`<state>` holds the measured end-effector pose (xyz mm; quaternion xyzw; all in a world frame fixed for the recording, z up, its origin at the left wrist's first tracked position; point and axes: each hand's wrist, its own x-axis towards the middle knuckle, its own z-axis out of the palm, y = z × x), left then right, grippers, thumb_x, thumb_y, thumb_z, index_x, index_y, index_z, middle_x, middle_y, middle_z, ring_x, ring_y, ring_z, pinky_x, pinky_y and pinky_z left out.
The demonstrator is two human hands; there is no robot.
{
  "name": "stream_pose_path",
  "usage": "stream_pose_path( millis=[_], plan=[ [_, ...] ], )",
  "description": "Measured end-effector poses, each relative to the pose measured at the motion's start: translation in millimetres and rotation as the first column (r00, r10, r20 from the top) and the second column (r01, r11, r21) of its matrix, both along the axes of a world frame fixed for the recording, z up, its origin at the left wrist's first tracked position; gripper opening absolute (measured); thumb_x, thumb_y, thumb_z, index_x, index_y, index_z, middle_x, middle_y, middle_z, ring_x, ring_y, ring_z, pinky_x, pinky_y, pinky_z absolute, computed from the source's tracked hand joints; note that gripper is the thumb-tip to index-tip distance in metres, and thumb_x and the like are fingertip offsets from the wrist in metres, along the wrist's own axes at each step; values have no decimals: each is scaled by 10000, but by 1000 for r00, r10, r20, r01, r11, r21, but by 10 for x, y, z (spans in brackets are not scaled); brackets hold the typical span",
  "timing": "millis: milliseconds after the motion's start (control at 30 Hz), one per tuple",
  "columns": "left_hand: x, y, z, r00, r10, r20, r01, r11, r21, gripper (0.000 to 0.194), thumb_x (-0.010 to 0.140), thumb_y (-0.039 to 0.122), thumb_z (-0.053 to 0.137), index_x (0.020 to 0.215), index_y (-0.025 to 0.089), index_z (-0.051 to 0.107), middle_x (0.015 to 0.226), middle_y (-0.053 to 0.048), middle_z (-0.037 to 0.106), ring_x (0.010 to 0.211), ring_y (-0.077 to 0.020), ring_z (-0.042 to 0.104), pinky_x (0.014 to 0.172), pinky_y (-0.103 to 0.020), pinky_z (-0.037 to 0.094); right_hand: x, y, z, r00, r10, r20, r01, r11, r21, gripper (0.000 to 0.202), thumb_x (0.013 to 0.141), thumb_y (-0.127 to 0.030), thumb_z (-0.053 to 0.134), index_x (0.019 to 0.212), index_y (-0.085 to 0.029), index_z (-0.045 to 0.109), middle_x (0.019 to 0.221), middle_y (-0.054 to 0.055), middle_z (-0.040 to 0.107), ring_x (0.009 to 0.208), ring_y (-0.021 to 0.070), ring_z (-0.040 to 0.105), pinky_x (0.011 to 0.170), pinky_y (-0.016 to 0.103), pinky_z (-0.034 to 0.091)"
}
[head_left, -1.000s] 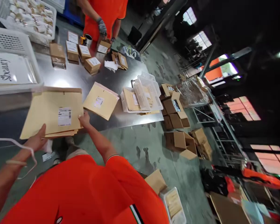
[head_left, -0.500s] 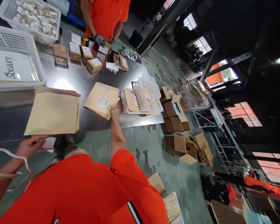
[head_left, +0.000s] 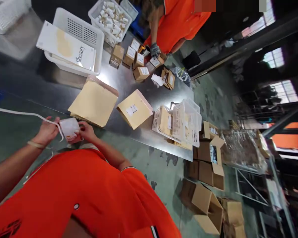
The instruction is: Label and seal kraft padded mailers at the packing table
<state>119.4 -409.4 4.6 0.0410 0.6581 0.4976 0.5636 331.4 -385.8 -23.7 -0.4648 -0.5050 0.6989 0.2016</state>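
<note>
My left hand (head_left: 48,130) grips the left side of a white label stack (head_left: 70,128) with some red at its lower edge. On its right side, my right hand (head_left: 86,131) pinches the same stack. Just beyond, a pile of blank yellow padded envelopes (head_left: 95,100) lies on the metal table (head_left: 141,135). To its right rests a yellow envelope (head_left: 135,109) bearing a white label. A white strip (head_left: 27,113) curves across to my left hand.
Behind the envelopes stand a white basket (head_left: 99,49) with flat packages, small cartons (head_left: 141,73) and a person's gloved hand (head_left: 155,50). Nested baskets (head_left: 180,122) are at the table's right end. Open boxes (head_left: 203,201) stand on the floor beyond.
My right hand has left the labelled envelopes and come across to the white labels by my left hand. The view has swung left, and the white labels are raised in front of me.
</note>
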Motion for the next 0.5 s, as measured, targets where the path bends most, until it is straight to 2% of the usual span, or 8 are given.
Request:
stream_pose_path(
  millis=[67, 100, 167, 200, 233, 267, 367, 500],
  plan=[
    [82, -106, -88, 1000, 5, 2, -5, 1000, 14, 596, 1055, 375, 824, 1504, 303, 438, 853, 84, 680, 610, -99, 682, 631, -219, 600, -60, 47, 68, 995, -88, 56, 88, 996, 0, 342, 846, -245, 891, 1115, -241, 679, 668, -117, 583, 627, 137, 579, 616, 202, 478],
    [141, -166, -113, 1000, -21, -1, 21, 999, 45, 708, 987, 439, 902, 1509, 313, 441, 869, 77, 710, 619, -111, 694, 635, -235, 608, -97, 66, 88, 991, -110, 82, 110, 994, -1, 377, 842, -213, 875, 1153, -244, 664, 665, -124, 568, 617, 138, 570, 609, 200, 468],
    [249, -276, -132, 992, -125, -26, 128, 982, 142, 1052, 677, 433, 1112, 1513, 300, 487, 909, 39, 787, 691, -152, 746, 673, -260, 632, -165, 95, 94, 983, -135, 126, 135, 991, 3, 403, 843, -201, 862, 1187, -242, 657, 668, -126, 559, 609, 141, 569, 607, 202, 467],
    [285, -316, -132, 982, -182, -52, 189, 965, 185, 1154, 516, 376, 1160, 1485, 274, 542, 922, 10, 819, 742, -181, 773, 701, -274, 645, -187, 108, 83, 980, -144, 140, 144, 990, 11, 401, 843, -211, 864, 1190, -242, 665, 670, -125, 560, 607, 142, 571, 612, 205, 477],
    [304, -341, -130, 969, -233, -83, 246, 947, 206, 1161, 404, 327, 1169, 1421, 239, 616, 927, -23, 843, 787, -211, 791, 728, -292, 658, -196, 124, 66, 978, -151, 143, 150, 988, 21, 387, 840, -222, 868, 1179, -241, 680, 671, -122, 566, 608, 143, 574, 621, 210, 494],
    [310, -350, -129, 955, -274, -116, 293, 934, 202, 1081, 358, 312, 1159, 1327, 207, 691, 927, -51, 858, 813, -234, 797, 749, -314, 667, -191, 143, 45, 979, -152, 134, 149, 988, 32, 356, 834, -230, 871, 1147, -237, 702, 673, -116, 582, 614, 143, 584, 636, 217, 516],
    [288, -301, -129, 924, -330, -191, 355, 928, 115, 732, 405, 338, 1109, 1047, 160, 808, 934, -111, 881, 821, -270, 794, 781, -385, 690, -120, 206, -23, 989, -123, 81, 117, 991, 71, 197, 805, -230, 876, 963, -216, 759, 711, -67, 685, 672, 152, 653, 713, 252, 590],
    [313, -151, -103, 920, -337, -197, 354, 933, 56, 651, 415, 316, 1086, 999, 161, 844, 911, -120, 881, 811, -287, 805, 817, -458, 724, -17, 202, -96, 982, -144, 123, 127, 982, 139, 59, 828, -247, 858, 851, -206, 822, 809, 5, 801, 795, 204, 766, 835, 325, 661]
  ],
)
